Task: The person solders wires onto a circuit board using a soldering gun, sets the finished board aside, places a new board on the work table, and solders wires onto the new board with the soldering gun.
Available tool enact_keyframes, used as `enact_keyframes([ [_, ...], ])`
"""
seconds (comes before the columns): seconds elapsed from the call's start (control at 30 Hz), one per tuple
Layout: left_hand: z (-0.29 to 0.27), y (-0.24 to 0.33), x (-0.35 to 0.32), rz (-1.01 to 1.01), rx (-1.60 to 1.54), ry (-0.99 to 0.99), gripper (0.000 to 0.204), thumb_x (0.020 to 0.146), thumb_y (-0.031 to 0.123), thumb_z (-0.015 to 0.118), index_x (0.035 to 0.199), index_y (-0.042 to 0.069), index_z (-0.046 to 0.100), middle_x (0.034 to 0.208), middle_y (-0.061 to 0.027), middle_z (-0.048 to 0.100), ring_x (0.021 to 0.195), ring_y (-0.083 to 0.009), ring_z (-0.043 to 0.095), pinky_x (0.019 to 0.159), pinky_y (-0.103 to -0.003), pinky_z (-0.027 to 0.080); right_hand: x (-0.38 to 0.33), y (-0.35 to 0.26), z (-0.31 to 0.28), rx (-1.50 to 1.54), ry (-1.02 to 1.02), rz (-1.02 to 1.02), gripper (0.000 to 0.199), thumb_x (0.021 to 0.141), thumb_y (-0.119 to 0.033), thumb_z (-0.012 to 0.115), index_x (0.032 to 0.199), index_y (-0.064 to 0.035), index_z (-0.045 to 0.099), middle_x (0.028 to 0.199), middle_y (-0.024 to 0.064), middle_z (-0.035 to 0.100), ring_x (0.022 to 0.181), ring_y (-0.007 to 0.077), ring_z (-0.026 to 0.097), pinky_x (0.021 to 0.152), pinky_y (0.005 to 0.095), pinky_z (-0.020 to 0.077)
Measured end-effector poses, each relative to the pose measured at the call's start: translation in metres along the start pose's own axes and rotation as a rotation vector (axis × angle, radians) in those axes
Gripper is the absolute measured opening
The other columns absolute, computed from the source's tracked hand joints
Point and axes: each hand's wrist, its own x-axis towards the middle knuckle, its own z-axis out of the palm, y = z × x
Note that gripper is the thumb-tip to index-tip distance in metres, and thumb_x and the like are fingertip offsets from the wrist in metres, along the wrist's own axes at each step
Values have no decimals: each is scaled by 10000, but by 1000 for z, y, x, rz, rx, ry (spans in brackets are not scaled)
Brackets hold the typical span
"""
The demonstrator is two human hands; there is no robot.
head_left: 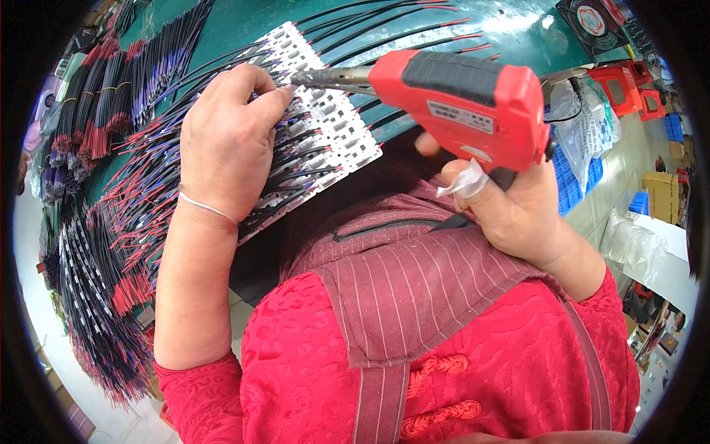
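A white circuit board panel [344, 140] lies tilted on the table, with many thin black, red and blue wires [151, 166] fanning out from its left side and dark wires [384, 29] from its far right side. My left hand [229, 133] is over the panel's left part, thumb and forefinger pinched together near the tool tip. They seem to hold a wire, mostly hidden by the fingers. My right hand [518, 211] grips a red-and-black soldering gun [510, 111] from below. Its long metal nose [333, 77] reaches the panel beside my left thumb. White tape [467, 182] wraps a right-hand finger.
Bundles of black and red wires [92, 100] lie at the left, with another long bundle [96, 296] nearer me. A small fan [588, 21] sits at the far right of the green table [244, 15]. Red plastic pieces [617, 85], a clear bag [584, 126] and a blue crate [566, 181] are on the right.
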Motion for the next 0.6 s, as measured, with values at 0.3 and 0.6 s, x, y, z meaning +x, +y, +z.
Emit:
enact_keyframes([
  [0.3,-4,3,0,-12,-4,-18,343,645,-81,670,945,81,709,884,-77,611,836,-257,622,729,-363,513,-3,-3,-5,48,-2,-55,267,931,-32,619,1174,57,552,1004,120,671,862,187,682,771,329,553],
  [0.6,-30,10,-2,-23,4,29,414,650,-114,656,1025,54,706,909,-87,620,813,-253,620,716,-359,507,8,-22,-50,-168,198,-186,182,954,-109,598,1082,16,634,1064,111,687,679,82,586,600,218,475],
])
